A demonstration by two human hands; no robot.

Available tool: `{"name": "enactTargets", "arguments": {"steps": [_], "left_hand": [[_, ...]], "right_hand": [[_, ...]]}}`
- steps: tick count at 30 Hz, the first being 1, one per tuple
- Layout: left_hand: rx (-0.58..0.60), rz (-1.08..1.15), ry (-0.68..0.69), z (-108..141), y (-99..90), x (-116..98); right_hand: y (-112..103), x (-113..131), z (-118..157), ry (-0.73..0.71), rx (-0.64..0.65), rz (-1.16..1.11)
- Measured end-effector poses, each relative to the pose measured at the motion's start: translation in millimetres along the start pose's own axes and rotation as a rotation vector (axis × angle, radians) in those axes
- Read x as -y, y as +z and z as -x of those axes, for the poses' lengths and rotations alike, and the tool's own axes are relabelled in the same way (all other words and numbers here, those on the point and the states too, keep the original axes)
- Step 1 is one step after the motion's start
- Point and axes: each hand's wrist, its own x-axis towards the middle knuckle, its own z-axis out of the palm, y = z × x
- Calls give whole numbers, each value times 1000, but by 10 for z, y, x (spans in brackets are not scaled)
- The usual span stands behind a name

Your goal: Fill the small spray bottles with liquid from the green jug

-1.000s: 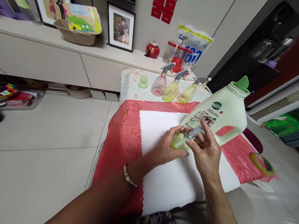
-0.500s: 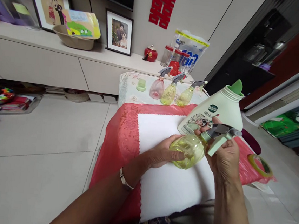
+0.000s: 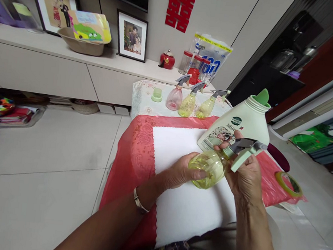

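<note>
A clear yellow spray bottle [image 3: 209,169] lies tilted between my two hands, above a white scallop-edged mat [image 3: 193,214]. My left hand [image 3: 181,171] is wrapped round its body, thumb across the front. At the neck, below the grey and pale green spray head [image 3: 242,150], my right hand [image 3: 245,176] grips with its fingers partly hidden behind. Just beyond stands a large pale green detergent jug [image 3: 234,119], uncapped, with a green spout. Three more spray bottles stand at the back: a pink one [image 3: 175,97] and two yellow ones, one in the middle [image 3: 187,104], one at right [image 3: 206,106].
A green cap [image 3: 157,94] sits on the flowered cloth by the bottles. Red plastic sheeting [image 3: 136,149] covers the table under the mat. At right lies a roll of tape [image 3: 289,184]. A low cabinet [image 3: 114,82] with framed photos and jars runs behind.
My right hand has shifted very slightly left at the bottle's neck. Both hands keep their hold, and the other things stand as before.
</note>
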Motion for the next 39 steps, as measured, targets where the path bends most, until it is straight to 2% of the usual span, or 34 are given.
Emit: {"name": "enactTargets", "arguments": {"steps": [5, 8, 12, 17, 21, 24, 27, 33, 39], "left_hand": [[-96, -63, 33, 13, 3, 1], [-104, -49, 33, -6, -24, 38], [-64, 25, 76, -36, -71, 101], [-62, 78, 125, -52, -107, 130], [-99, 101, 155, -54, -92, 123], [-108, 145, 123, -57, -81, 114], [-120, 129, 64, -52, -93, 88], [-226, -47, 4, -27, -112, 12], [-399, -225, 33, -24, -81, 1]], "right_hand": [[35, -2, -19, 3, -46, 12], [49, -13, -38, -10, -44, 32], [72, -90, -10, -34, 11, 42], [84, -233, 127, 29, 130, 114], [79, -256, 225, 88, 131, 238], [58, -219, 270, 83, 127, 241], [11, -139, 292, 26, 106, 154], [-158, 211, 281, -151, -50, 100], [-516, 637, 135, -331, -142, 183]]}}
